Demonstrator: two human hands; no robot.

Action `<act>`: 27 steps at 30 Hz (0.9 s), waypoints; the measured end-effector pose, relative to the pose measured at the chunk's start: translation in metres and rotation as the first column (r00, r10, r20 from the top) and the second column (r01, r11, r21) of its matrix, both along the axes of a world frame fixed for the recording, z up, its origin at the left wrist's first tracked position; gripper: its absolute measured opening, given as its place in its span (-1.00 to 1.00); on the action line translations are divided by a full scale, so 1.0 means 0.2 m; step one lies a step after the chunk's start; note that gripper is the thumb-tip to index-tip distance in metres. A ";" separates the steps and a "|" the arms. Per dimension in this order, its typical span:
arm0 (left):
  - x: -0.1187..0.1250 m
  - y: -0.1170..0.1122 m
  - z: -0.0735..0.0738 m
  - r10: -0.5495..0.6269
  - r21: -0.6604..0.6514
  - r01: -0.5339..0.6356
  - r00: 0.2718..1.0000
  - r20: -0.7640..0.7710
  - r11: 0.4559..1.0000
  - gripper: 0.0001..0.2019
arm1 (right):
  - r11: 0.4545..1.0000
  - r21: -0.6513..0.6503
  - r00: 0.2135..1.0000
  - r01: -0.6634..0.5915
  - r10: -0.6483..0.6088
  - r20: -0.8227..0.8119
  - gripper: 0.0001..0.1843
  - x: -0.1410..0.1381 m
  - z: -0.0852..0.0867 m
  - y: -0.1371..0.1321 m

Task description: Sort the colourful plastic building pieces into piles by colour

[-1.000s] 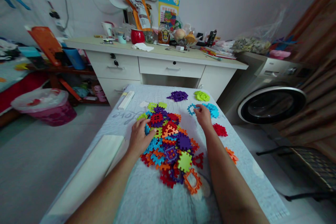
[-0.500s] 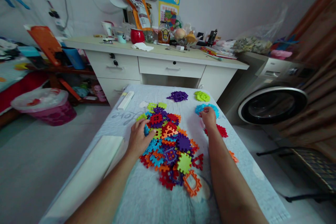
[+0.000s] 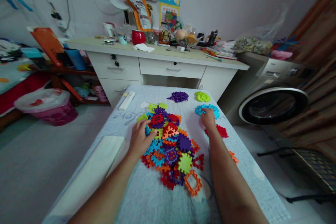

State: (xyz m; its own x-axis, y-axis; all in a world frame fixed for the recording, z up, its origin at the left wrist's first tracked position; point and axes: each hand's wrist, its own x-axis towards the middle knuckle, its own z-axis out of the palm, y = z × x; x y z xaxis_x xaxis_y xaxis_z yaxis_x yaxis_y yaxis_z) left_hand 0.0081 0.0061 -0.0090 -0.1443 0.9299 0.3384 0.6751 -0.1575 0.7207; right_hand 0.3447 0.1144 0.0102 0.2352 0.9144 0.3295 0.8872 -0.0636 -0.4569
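A: Where is the left hand [image 3: 138, 138] seen?
B: At the left edge of the mixed pile [image 3: 171, 140] of toothed plastic pieces, in the middle of the cloth-covered table [image 3: 162, 211]. The thumb is held apart from the fingers, in a wide curve. Whether any piece is touched cannot be told, as the fingertips are set among the colours.
A: And the right hand [image 3: 209, 120]?
B: It is held over the near left part of the blue pile [image 3: 214, 109], on the right. Its grip cannot be told: the inner side is turned away, and any piece between the fingers is hidden.
A: What is covered by the right arm?
B: The red pile [image 3: 222, 131] is crossed by the wrist, with red shown on both sides. The orange pile [image 3: 233, 157] is mostly blocked by the forearm.
A: Is anything seen whole?
B: The purple pile [image 3: 179, 96] and the green pile [image 3: 202, 96], both at the far side. In the mixed pile, lower pieces are buried and cannot be counted. Both forearms are cut off at the near edge.
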 end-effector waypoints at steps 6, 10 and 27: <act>0.00 0.00 0.00 -0.003 0.007 0.003 1.000 -0.004 1.000 -0.58 | 0.998 -0.058 0.997 -0.001 0.006 0.079 -0.50 -0.01 0.00 0.00; 0.00 0.00 0.00 0.006 0.019 -0.006 1.000 -0.003 1.000 -0.58 | 0.995 -0.095 0.989 0.011 0.004 0.150 -0.53 -0.02 0.01 -0.02; 0.00 0.00 0.00 0.008 0.001 -0.008 1.000 0.017 1.000 -0.59 | 0.800 -0.268 0.833 -0.537 0.553 -0.017 -0.38 -0.37 0.05 -0.13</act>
State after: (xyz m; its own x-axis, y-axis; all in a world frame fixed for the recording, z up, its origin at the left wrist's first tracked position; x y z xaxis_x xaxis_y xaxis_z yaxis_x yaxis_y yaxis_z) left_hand 0.0087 0.0060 -0.0099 -0.1576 0.9283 0.3367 0.6637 -0.1529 0.7322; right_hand 0.2704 0.0883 0.0200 -0.3396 0.9381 0.0680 0.8346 0.3339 -0.4382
